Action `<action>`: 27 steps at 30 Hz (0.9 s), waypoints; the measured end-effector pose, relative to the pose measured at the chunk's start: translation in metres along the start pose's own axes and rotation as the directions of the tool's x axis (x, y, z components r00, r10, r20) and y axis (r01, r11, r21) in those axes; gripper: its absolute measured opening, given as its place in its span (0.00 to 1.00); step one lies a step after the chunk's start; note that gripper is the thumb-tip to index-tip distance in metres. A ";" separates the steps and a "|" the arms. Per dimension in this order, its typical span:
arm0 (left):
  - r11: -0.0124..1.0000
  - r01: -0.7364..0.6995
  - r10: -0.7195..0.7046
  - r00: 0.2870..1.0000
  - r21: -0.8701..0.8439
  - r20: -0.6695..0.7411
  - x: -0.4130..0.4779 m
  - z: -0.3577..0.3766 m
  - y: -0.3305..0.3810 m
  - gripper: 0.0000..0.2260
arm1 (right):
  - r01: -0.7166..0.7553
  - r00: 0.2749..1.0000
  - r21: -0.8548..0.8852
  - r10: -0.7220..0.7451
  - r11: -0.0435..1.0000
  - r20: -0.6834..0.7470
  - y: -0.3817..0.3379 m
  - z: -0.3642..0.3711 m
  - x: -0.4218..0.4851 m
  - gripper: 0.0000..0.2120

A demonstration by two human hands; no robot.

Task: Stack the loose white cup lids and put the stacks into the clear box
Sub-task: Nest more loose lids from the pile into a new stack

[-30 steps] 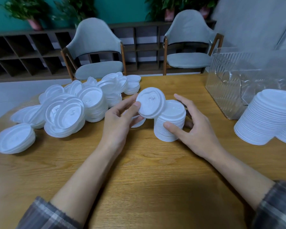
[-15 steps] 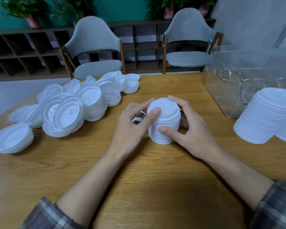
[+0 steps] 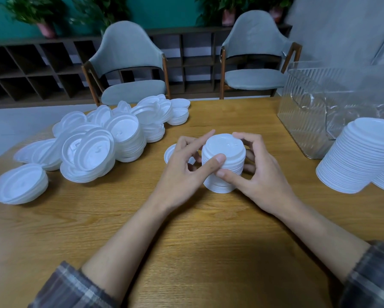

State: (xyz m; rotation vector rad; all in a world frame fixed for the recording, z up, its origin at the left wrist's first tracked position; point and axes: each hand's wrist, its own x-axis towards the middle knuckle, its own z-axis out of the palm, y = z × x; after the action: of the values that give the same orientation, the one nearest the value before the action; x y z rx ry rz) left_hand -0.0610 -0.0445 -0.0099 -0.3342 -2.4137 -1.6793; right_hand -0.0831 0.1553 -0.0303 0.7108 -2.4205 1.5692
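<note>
Fingers [image 3: 217, 158] of both hands close round a short stack of white plastic cup lids [image 3: 225, 170], which stands upright on the table directly between them.

Left hand [image 3: 182, 172]: the thumb pad is pressed to the stack's upper rim on the near side, the forefinger is stretched along the far side of the top lid, and the other fingers are bent behind.

Right hand [image 3: 259, 174]: the fingertips are hooked over the far edge of the top lid, and the thumb is laid against the lower wall.

The lids are thin, round and nested, their edges showing as fine horizontal ribs. The top lid is a shallow dome with faint embossing.

Just behind the left fingers lies a single white lid [image 3: 170, 153], partly hidden by them. Farther left is a loose heap of white lids [image 3: 102, 143], many of them tilted to show hollow undersides. A small separate lid stack [image 3: 20, 184] lies nearest the left table edge.

Well to the right of the right fingers stand tall leaning lid stacks [image 3: 362, 156]. Behind them is the clear ribbed plastic box [image 3: 308, 107].

The honey-coloured wood-grain table [image 3: 208, 241] carries all of these. Plaid sleeves [image 3: 71, 287] cover the forearms. Two grey upholstered chairs [image 3: 131, 63] with wooden frames stand beyond.
</note>
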 end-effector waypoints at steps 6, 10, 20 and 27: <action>0.999 -0.037 0.035 0.997 0.028 0.066 0.002 -0.002 -0.009 0.29 | 0.034 0.999 -0.119 -0.030 0.992 0.029 0.001 -0.001 0.000 0.40; 0.994 -0.088 0.085 0.996 0.072 0.036 0.006 -0.013 -0.014 0.26 | 0.033 0.999 -0.129 -0.033 0.991 0.003 0.003 -0.004 0.001 0.38; 0.743 -0.003 0.027 0.999 0.670 -0.026 0.014 -0.044 -0.047 0.18 | -0.020 1.000 -0.123 0.019 0.992 -0.010 0.005 -0.007 0.002 0.39; 0.899 -0.091 0.209 0.949 0.428 -0.238 0.013 -0.034 -0.032 0.11 | -0.018 1.000 -0.111 0.016 0.994 -0.020 0.005 -0.007 0.001 0.38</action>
State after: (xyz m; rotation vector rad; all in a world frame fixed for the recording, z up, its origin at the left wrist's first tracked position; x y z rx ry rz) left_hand -0.0821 -0.0858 -0.0239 -0.1975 -2.3745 -1.0306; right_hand -0.0877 0.1626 -0.0312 0.6537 -2.4836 1.4276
